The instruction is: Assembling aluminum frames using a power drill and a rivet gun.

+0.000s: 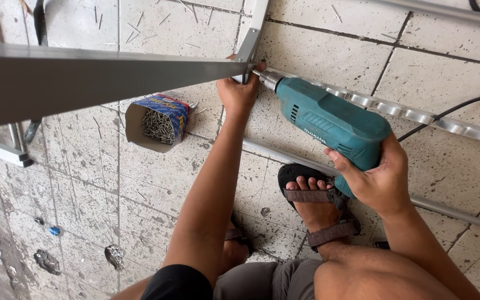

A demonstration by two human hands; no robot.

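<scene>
teal drill (329, 119) gripped by right hand (381, 180); left hand (239, 91) clasps metal frame (84, 78); open box of screws (156, 122) nearby.

I see a teal-green drill (331, 119) with a silver chuck and a black cord, gripped by my right hand (381, 180), its tip at a plain grey metal bar (101, 80) that my left hand (239, 91) steadies. Near the floor's left edge lies a blue box with red and yellow print (159, 122), full of grey screws, on off-white floor tiles (329, 53) speckled with dark spots and dark joints. My sandal (318, 208) is black with brown straps, and my shorts (276, 280) are grey-brown.
</scene>
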